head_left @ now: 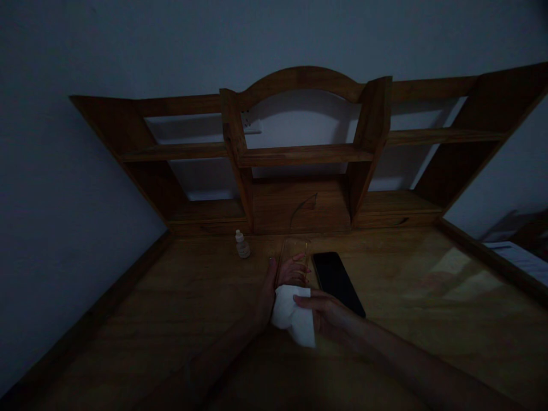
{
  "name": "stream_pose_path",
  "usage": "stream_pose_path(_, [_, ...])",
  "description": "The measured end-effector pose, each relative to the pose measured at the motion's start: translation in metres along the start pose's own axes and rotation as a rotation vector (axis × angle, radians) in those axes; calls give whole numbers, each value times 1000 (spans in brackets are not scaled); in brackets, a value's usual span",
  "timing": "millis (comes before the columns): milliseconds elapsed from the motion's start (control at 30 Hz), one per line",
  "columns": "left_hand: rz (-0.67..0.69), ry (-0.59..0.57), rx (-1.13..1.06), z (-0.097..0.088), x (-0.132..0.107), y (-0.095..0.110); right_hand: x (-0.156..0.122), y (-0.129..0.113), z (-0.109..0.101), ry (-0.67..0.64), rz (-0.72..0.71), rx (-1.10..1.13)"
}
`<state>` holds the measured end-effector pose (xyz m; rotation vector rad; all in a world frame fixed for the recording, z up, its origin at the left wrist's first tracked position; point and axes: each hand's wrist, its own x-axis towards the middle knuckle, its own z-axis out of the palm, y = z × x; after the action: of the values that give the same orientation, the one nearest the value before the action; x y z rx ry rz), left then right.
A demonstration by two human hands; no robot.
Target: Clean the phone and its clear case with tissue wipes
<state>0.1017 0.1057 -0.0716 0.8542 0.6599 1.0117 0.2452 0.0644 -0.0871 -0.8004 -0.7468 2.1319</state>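
A clear phone case (296, 246) rests in my left hand (270, 288), whose fingers show behind the see-through plastic while the thumb lies along its left edge. My right hand (323, 308) pinches a white tissue (291, 311) against the lower part of the case, with the thumb on top of the paper. That end of the case is hidden under the tissue. Just right of the case, a black smartphone (338, 282) lies on the desk. To the left stands a small dropper bottle (242, 245) with a pale label.
The wooden desk (205, 297) has a raised edge strip on each side. At its back stands a wooden shelf unit (303, 155) with an arched top. A wall socket (250, 121) shows through it. Beyond the right edge lie papers (520, 260). The room is dim.
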Motion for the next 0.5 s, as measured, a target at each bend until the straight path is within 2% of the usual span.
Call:
stream_pose_path(167, [13,-22,-32,-2,2,-4,-3,-3,1,-7,-26,58])
stream_pose_path(300, [67,35,-13,-6,3,-7,-3,-7,1,-26,-60,111])
stream_pose_path(500, [7,90,6,5,-4,-1,0,-7,-2,-54,-94,159])
